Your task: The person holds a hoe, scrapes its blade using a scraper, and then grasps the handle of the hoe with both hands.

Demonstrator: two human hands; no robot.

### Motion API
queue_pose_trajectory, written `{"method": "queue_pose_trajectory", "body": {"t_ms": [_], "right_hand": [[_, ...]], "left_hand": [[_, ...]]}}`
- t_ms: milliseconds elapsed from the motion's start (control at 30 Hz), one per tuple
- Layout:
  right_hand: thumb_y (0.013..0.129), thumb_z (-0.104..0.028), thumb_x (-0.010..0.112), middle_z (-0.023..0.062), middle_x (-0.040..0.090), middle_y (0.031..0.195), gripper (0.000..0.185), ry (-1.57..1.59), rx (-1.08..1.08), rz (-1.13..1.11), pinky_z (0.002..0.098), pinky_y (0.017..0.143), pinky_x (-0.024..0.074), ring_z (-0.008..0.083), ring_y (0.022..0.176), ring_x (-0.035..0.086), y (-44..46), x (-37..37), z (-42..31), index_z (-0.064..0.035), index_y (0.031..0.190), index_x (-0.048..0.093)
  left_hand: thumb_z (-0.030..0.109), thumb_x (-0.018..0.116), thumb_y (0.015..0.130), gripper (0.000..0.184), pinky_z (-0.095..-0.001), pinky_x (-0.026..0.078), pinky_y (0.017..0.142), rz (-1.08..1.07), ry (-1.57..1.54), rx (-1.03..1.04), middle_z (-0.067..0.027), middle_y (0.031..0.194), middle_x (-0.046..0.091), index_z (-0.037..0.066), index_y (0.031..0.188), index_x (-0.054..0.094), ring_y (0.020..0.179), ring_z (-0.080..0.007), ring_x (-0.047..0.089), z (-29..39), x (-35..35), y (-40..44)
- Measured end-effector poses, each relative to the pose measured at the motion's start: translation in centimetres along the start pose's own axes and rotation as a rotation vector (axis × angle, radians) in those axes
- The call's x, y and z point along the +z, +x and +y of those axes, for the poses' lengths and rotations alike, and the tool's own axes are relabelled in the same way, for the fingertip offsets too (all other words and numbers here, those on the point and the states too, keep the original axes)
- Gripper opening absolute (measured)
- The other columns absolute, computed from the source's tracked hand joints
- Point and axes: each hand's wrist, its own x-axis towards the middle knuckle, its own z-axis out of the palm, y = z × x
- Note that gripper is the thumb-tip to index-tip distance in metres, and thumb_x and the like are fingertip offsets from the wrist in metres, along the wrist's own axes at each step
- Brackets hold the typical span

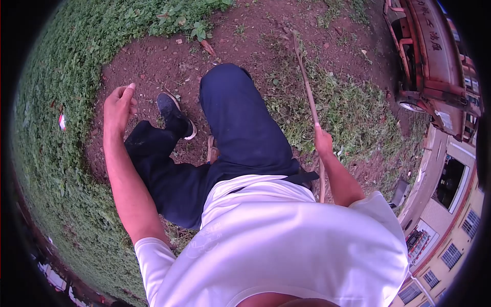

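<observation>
My right hand (323, 143) is wrapped round a long wooden pole (306, 84). The pole runs forward over cut weeds to the soil, and its lower part passes behind my wrist beside my hip. What sits at its far end is too unclear to name. My left hand (120, 107) hangs out to the left above bare soil, its fingers loosely curled with nothing visible in them. Below it is one dark shoe (171, 110) with a pale sole; my other foot is hidden behind the bent knee.
Dense green plants (61, 117) cover the left side. Brown soil (153, 61) lies ahead, with loose weeds (348, 107) on the right. A rusty red truck (429, 51) stands at the upper right, and a building (460, 225) is beyond it. A brown scrap (207, 47) lies on the soil.
</observation>
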Motion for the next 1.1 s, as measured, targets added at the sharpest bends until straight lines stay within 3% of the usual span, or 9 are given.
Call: {"method": "queue_pose_trajectory", "body": {"t_ms": [200, 333, 367, 400, 500, 667, 767, 967, 1100], "right_hand": [[0.096, -0.068, 0.055, -0.0001, 0.050, 0.057, 0.063, 0.092, 0.149, -0.187, 0.0316, 0.040, 0.0366, 0.0138, 0.042, 0.044, 6.4, 2.5, -11.7, -0.0110, 0.071, 0.058], [0.096, -0.070, 0.051, 0.0058, 0.058, 0.062, 0.072, -0.226, 0.022, -0.014, 0.0370, 0.051, 0.0444, 0.0200, 0.051, 0.055, 4.7, 3.0, 1.5, -0.0046, 0.069, 0.062], [0.098, -0.069, 0.049, 0.0104, 0.062, 0.065, 0.075, -0.324, -0.072, 0.008, 0.0409, 0.060, 0.0473, 0.0250, 0.061, 0.061, 1.8, 1.7, 3.8, -0.0011, 0.073, 0.066], [0.100, -0.068, 0.044, 0.0277, 0.070, 0.089, 0.076, -0.330, 0.052, -0.076, 0.0504, 0.084, 0.0508, 0.0458, 0.090, 0.068, -1.0, 0.1, 5.9, 0.0025, 0.095, 0.072], [0.100, -0.065, 0.048, 0.0218, 0.067, 0.075, 0.072, -0.327, 0.092, -0.043, 0.0488, 0.074, 0.0499, 0.0389, 0.074, 0.065, -11.9, -4.5, 7.0, 0.0029, 0.091, 0.071], [0.100, -0.065, 0.049, 0.0145, 0.060, 0.067, 0.073, -0.265, 0.239, -0.014, 0.0441, 0.066, 0.0482, 0.0258, 0.066, 0.058, -14.4, -5.9, 10.9, 0.0031, 0.083, 0.069], [0.099, -0.067, 0.048, 0.0136, 0.059, 0.066, 0.075, 0.016, 0.253, -0.005, 0.0451, 0.066, 0.0472, 0.0265, 0.065, 0.056, -10.4, -3.7, 6.7, 0.0033, 0.078, 0.065], [0.100, -0.066, 0.042, 0.0164, 0.062, 0.068, 0.076, -0.093, 0.065, 0.047, 0.0468, 0.072, 0.0486, 0.0316, 0.071, 0.063, 7.9, -0.4, -3.8, 0.0017, 0.072, 0.064], [0.098, -0.070, 0.041, 0.0204, 0.067, 0.077, 0.080, -0.131, 0.153, -0.046, 0.0486, 0.079, 0.0513, 0.0365, 0.081, 0.068, 10.0, 0.6, -10.0, 0.0028, 0.081, 0.069]], "left_hand": [[0.044, 0.065, 0.100, 0.042, -0.0237, 0.041, 0.053, 0.031, 0.023, -0.027, 0.0006, 0.075, 0.063, 0.004, 0.113, 0.068, 0.059, -0.0077, 0.057, -0.2, -0.5, -0.2], [0.044, 0.065, 0.100, 0.042, -0.0235, 0.041, 0.053, 0.034, 0.022, -0.028, 0.0008, 0.075, 0.063, 0.004, 0.114, 0.068, 0.060, -0.0076, 0.057, 0.6, -0.5, -0.2], [0.043, 0.065, 0.099, 0.042, -0.0239, 0.042, 0.053, 0.040, 0.024, -0.007, -0.0001, 0.074, 0.062, 0.003, 0.112, 0.068, 0.059, -0.0079, 0.057, 1.1, -0.2, -0.2], [0.042, 0.065, 0.099, 0.042, -0.0244, 0.042, 0.053, 0.047, 0.027, 0.014, -0.0010, 0.073, 0.062, 0.001, 0.111, 0.069, 0.059, -0.0082, 0.056, 1.5, 0.1, 0.0], [0.042, 0.065, 0.099, 0.042, -0.0241, 0.042, 0.053, 0.008, 0.032, 0.028, -0.0006, 0.073, 0.062, 0.001, 0.111, 0.069, 0.059, -0.0079, 0.056, 2.0, 1.1, 0.7], [0.040, 0.066, 0.099, 0.041, -0.0241, 0.042, 0.053, -0.028, 0.072, 0.067, 0.0005, 0.072, 0.061, 0.001, 0.112, 0.069, 0.059, -0.0073, 0.055, 2.4, 2.3, 1.1], [0.040, 0.066, 0.099, 0.040, -0.0241, 0.041, 0.053, -0.012, 0.092, 0.079, 0.0007, 0.072, 0.060, 0.001, 0.111, 0.069, 0.059, -0.0072, 0.054, 2.7, 2.3, 0.8], [0.041, 0.066, 0.099, 0.041, -0.0244, 0.042, 0.054, 0.010, 0.050, 0.037, 0.0002, 0.072, 0.061, 0.002, 0.111, 0.069, 0.059, -0.0083, 0.055, 1.2, 0.8, 0.6], [0.043, 0.065, 0.100, 0.042, -0.0236, 0.041, 0.053, 0.033, 0.068, 0.007, 0.0012, 0.073, 0.061, 0.004, 0.114, 0.069, 0.059, -0.0077, 0.055, 0.4, 0.5, 0.4]]}}
